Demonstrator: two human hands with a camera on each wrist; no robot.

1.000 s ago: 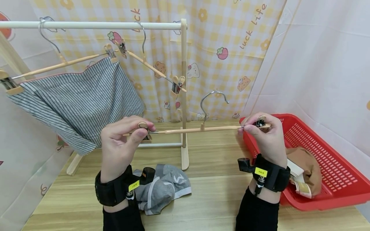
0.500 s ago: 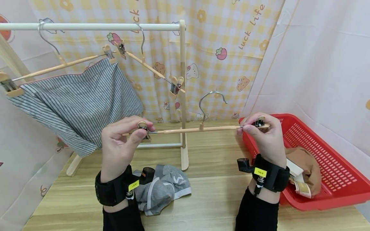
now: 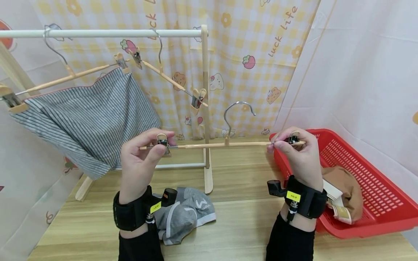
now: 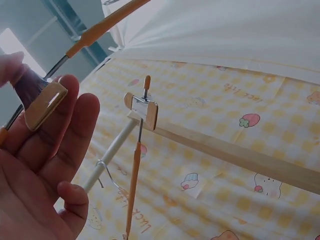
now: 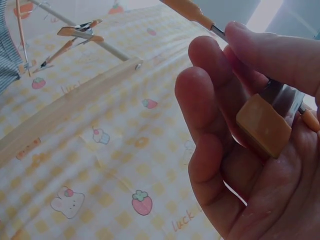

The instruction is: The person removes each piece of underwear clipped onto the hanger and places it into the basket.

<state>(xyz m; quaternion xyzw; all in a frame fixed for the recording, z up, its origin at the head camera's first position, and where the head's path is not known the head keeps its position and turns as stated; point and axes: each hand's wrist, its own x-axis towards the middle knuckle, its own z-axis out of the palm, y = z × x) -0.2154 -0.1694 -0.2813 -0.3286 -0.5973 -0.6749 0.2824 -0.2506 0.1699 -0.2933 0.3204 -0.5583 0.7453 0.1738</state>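
A clip hanger [image 3: 209,145] with a wooden bar and metal hook is held level above the table, hook upward. My left hand [image 3: 138,163] pinches its left clip [image 3: 162,140] between thumb and fingers. At the other end, my right hand [image 3: 300,154] grips the bar beside the right clip [image 3: 294,137], with thumb and index finger on the metal rod. In the right wrist view this clip's wooden pad [image 5: 263,125] lies against the palm side. Below, a crumpled grey garment [image 3: 187,217] with white trim lies on the table, partly behind the left wrist strap.
A rack [image 3: 206,108] with a white rail stands at back left. From it hang striped shorts [image 3: 98,116] on a clip hanger and a second, bare clip hanger [image 3: 169,80]. A red basket [image 3: 375,185] at right holds a brown garment [image 3: 349,192].
My left hand has shifted slightly right and up, lifting the hanger's left end a little. My right hand stays nearly still on its end. The rack sits slightly lower in the head view.
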